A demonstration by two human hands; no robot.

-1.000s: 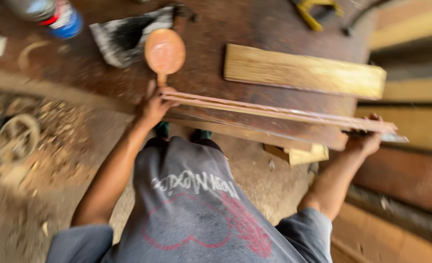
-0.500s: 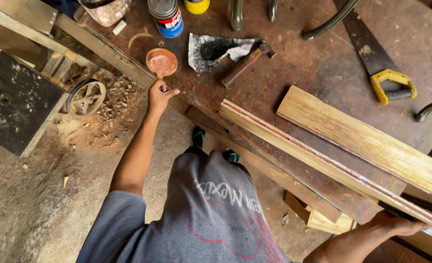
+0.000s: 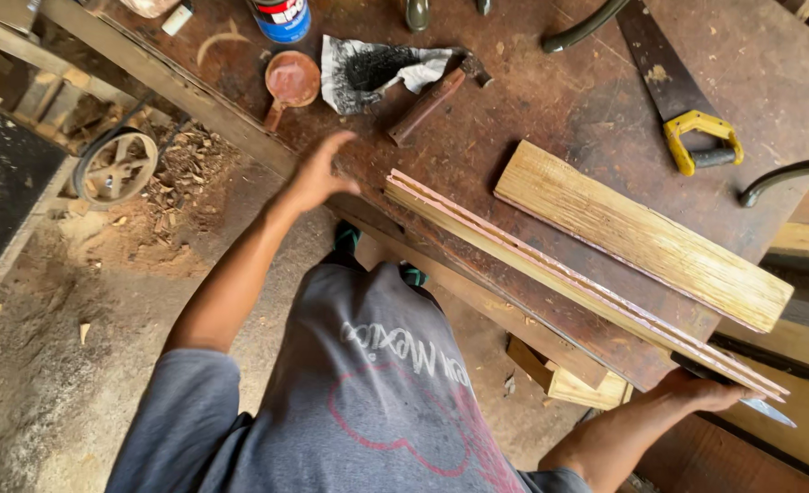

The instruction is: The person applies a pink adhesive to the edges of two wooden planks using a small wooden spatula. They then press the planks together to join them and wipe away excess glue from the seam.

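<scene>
Two long thin wooden strips (image 3: 568, 274) with pinkish edges lie together along the front of the dark workbench (image 3: 550, 100). My right hand (image 3: 701, 393) rests on their near right end, fingers curled on the wood. My left hand (image 3: 320, 172) hovers open above the bench's front edge, just left of the strips' other end, touching nothing. A small round reddish scoop (image 3: 290, 82) with a short handle lies beyond that hand.
A thick pale plank (image 3: 641, 233) lies behind the strips. A yellow-handled handsaw (image 3: 683, 105), a stained rag (image 3: 372, 68), a wooden-handled tool (image 3: 427, 105) and a blue can (image 3: 278, 18) sit on the bench. A small wheel (image 3: 115, 167) and wood shavings are on the dirt floor.
My left hand has let go near the scoop and drawn back toward the strips' left end. The view has swung, and my right hand stays on the strips' far end.
</scene>
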